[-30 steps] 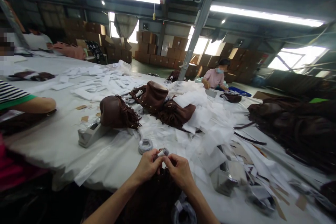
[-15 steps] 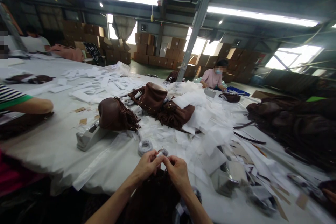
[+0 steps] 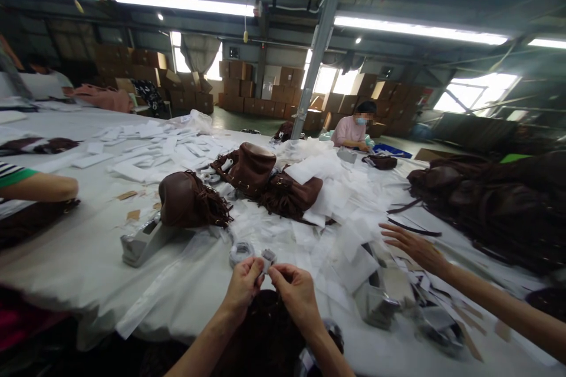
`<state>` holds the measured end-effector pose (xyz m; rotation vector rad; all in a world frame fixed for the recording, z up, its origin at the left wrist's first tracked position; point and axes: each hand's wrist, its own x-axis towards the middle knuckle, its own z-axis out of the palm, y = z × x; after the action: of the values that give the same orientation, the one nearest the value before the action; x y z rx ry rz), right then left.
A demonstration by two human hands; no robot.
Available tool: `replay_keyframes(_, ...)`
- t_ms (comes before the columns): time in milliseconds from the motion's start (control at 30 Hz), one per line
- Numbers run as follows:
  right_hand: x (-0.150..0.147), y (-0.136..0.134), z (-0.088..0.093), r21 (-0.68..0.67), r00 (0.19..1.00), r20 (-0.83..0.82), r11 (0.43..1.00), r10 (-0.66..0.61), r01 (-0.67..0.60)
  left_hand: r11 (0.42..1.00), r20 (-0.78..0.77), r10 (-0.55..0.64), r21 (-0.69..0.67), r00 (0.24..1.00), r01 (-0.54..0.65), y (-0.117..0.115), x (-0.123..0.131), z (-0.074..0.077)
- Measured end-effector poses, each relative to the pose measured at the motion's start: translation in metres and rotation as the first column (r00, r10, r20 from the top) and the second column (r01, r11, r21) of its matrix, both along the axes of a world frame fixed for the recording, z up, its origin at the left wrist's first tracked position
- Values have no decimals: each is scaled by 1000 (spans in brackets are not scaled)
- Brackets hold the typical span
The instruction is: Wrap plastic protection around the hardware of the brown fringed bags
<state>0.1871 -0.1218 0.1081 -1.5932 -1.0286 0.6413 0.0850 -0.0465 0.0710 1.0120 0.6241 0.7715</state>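
Note:
My left hand [image 3: 244,284] and my right hand [image 3: 295,291] meet low in the middle, both pinched on a small white wrapped piece [image 3: 267,258]. Under them, at the table's near edge, lies a dark brown fringed bag [image 3: 269,336]. A tape roll [image 3: 241,251] rests on the white table [image 3: 88,247] just beyond my left hand. Brown fringed bags [image 3: 190,203] lie further out among white paper sheets [image 3: 336,197].
A co-worker's open hand [image 3: 413,245] reaches in from the right over the papers. A grey tape dispenser [image 3: 144,241] stands left, another [image 3: 375,300] right. A pile of brown bags [image 3: 490,200] fills the right side. A striped-sleeved arm [image 3: 38,187] rests at left. A seated person [image 3: 354,129] works far off.
A co-worker's arm has come in from the right over the papers. My hands stay pinched on the small white piece, lifted slightly; the view has shifted right.

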Motion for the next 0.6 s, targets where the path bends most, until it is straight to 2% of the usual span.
replay_keyframes(100,2,-2,1,21,997,54,998,-55,54,1000,-7,-11,24,1000,11,-1,-1,-1)
replay_keyframes(200,5,-4,7,41,991,126,998,-42,37,997,9,-68,23,998,68,-1,-5,-3)
replay_keyframes(333,5,-8,11,108,964,266,993,9,-39,972,40,-236,4,971,236,3,-13,2)
replay_keyframes(433,5,-9,4,187,941,339,981,-14,-52,936,73,-348,-27,935,351,5,-18,8)
replay_keyframes(500,5,-9,-3,225,924,382,973,-32,-59,931,102,-354,-57,930,361,4,-19,10)
replay_keyframes(600,5,-4,-12,240,901,431,968,-40,-71,953,138,-273,-99,952,287,1,-16,8)
